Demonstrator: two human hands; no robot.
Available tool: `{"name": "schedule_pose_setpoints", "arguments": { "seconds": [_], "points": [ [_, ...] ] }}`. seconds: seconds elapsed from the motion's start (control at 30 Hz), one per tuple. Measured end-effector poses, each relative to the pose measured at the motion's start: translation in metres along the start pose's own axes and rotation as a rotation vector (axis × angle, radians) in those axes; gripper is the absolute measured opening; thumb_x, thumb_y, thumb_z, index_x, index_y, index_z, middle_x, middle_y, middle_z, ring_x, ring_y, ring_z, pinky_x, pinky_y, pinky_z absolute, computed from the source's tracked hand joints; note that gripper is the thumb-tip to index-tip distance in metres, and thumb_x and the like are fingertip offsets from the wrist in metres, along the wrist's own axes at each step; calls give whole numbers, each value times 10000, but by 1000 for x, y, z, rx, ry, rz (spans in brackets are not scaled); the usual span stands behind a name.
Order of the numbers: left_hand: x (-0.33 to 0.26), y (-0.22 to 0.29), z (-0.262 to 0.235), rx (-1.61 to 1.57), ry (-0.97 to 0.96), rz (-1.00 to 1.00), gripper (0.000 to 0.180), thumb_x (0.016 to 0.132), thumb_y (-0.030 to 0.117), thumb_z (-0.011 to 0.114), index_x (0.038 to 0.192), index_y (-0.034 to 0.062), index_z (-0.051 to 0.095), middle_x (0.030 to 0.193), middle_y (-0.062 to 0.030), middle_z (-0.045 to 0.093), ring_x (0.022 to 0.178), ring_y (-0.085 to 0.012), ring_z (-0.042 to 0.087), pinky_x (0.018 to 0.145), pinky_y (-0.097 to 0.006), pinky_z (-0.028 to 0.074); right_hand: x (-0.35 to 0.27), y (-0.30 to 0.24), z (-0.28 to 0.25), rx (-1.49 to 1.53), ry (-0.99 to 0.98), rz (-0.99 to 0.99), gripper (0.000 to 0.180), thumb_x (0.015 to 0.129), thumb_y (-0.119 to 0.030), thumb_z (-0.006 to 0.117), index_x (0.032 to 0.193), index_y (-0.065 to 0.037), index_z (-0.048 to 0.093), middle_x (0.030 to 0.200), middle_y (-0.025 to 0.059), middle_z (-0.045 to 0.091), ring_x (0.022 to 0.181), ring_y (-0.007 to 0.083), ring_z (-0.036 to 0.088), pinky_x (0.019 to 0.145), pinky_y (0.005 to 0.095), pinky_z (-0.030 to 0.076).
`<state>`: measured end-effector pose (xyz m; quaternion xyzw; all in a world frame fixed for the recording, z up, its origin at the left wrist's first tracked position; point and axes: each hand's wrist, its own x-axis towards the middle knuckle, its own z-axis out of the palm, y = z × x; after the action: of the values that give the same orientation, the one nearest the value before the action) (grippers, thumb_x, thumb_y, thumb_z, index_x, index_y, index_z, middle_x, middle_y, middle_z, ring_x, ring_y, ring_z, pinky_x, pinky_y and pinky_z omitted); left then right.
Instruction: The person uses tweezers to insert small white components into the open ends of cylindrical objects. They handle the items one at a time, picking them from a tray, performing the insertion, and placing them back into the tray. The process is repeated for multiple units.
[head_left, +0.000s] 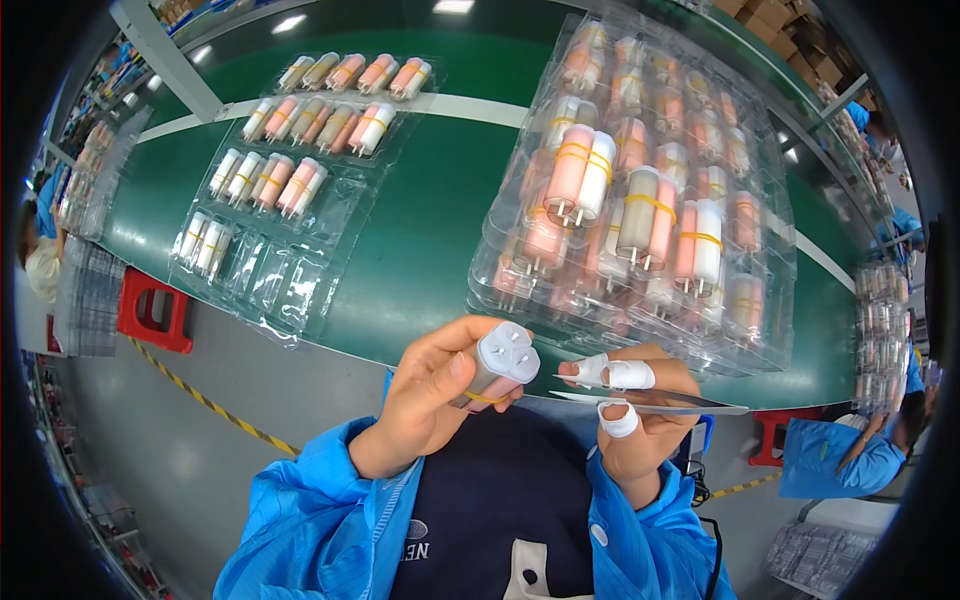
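White plastic capped the banded pair of tubes that the left hand gripped end-up, fingers closed round it, just below the green bench. Beside it, the right hand, with taped fingers, pinched thin tweezers. Good work likely called for a steady cap and a gentle tip approach.
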<state>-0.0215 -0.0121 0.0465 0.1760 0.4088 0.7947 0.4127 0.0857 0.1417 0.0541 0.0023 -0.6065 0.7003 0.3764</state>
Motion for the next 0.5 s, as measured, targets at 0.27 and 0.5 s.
{"name": "schedule_pose_setpoints", "arguments": {
  "seconds": [0.27,0.5],
  "points": [
    [1,-6,-4,-285,-63,-81,646,974,472,391,1219,-120,469,895,-180,570,691,-188,520,587,-300,404,0,0,2,6,17,22,277,751,-37,739,991,44,628,909,208,693,798,205,654,685,316,546],
    [2,-13,-17,-212,-218,-65,668,960,492,395,1149,-141,498,886,-204,572,650,-197,521,593,-308,407,6,-4,8,-31,52,32,210,763,-1,729,955,39,653,917,192,691,800,218,667,707,312,541]
  ]
}}
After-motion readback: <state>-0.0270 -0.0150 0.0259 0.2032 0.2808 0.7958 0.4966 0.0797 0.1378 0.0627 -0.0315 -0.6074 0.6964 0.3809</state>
